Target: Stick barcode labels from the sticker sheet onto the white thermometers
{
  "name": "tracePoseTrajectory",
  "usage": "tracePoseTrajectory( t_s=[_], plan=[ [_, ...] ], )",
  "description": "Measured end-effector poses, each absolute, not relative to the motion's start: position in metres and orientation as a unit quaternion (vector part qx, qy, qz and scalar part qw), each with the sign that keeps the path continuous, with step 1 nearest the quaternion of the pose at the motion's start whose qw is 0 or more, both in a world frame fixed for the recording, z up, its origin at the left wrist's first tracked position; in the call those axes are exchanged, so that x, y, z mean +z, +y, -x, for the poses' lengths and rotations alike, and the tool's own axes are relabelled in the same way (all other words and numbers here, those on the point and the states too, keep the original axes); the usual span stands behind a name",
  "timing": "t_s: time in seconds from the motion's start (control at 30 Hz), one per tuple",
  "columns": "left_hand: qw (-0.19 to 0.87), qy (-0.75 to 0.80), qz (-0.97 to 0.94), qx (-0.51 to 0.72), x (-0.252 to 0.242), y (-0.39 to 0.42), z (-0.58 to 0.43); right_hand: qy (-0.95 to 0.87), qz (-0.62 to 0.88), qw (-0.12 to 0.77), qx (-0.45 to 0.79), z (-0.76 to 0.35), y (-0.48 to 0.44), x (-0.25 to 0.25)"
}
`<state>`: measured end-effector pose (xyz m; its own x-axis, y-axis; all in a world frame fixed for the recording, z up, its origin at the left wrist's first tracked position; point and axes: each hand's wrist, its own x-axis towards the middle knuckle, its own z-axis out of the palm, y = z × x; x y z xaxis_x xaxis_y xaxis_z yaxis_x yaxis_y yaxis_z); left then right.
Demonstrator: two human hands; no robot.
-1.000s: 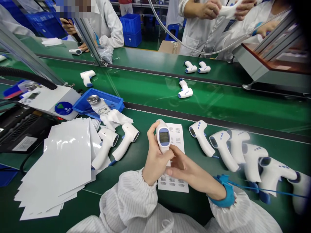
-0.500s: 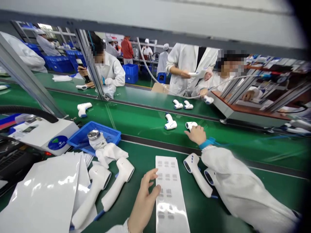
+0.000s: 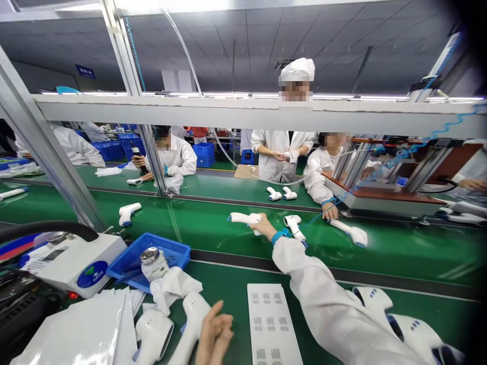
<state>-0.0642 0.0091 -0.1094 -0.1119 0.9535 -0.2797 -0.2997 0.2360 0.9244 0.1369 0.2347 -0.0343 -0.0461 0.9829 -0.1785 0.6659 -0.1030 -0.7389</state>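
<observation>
My right hand (image 3: 265,226) reaches out over the green conveyor belt, its fingers closed on the head end of a white thermometer gun (image 3: 241,218). Just right of my wrist, another thermometer gun (image 3: 292,225) lies on the belt. My left hand (image 3: 216,332) is low in the view, slightly blurred, fingers partly curled and apart, with nothing visible in it. It overlaps a white thermometer gun (image 3: 193,312) on the bench, and I cannot tell whether it touches it. To its right lies a white label sheet (image 3: 268,309) with small grey labels.
A blue tray (image 3: 177,251) holds a metal-capped jar (image 3: 152,261). White sheets (image 3: 79,329) and crumpled tissue (image 3: 175,286) lie at left. More thermometer guns (image 3: 414,332) sit beneath my right forearm. Across the belt, a co-worker's hand (image 3: 329,209) is beside another gun (image 3: 350,233). A metal post (image 3: 49,142) stands left.
The view has tilted upward. My right hand has shifted left along the belt and now grips a different thermometer gun. My left hand has moved left, off the label sheet.
</observation>
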Motion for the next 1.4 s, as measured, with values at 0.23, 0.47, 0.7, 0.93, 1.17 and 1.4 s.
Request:
tracePoseTrajectory(
  t_s=[0.23,0.47,0.7,0.93,1.17,1.4],
  plan=[
    [0.823,0.295,-0.234,0.425,-0.073,0.001,0.052,-0.769,0.396,0.137,0.483,-0.139,0.097,-0.043],
    [0.731,0.464,-0.24,0.439,-0.076,-0.019,0.028,-0.713,0.557,0.274,0.327,-0.164,-0.002,-0.079],
    [0.701,0.479,-0.297,0.437,-0.088,-0.018,0.016,-0.675,0.603,0.321,0.278,-0.166,-0.031,-0.128],
    [0.662,0.493,-0.362,0.433,-0.103,-0.02,0.009,-0.671,0.597,0.335,0.285,-0.16,-0.021,-0.136],
    [0.648,0.5,-0.389,0.424,-0.099,-0.02,0.007,-0.712,0.553,0.294,0.318,-0.154,-0.024,-0.115],
    [0.639,0.495,-0.41,0.423,-0.097,-0.02,0.008,-0.641,0.478,0.266,0.538,-0.168,-0.046,-0.075]
  ],
)
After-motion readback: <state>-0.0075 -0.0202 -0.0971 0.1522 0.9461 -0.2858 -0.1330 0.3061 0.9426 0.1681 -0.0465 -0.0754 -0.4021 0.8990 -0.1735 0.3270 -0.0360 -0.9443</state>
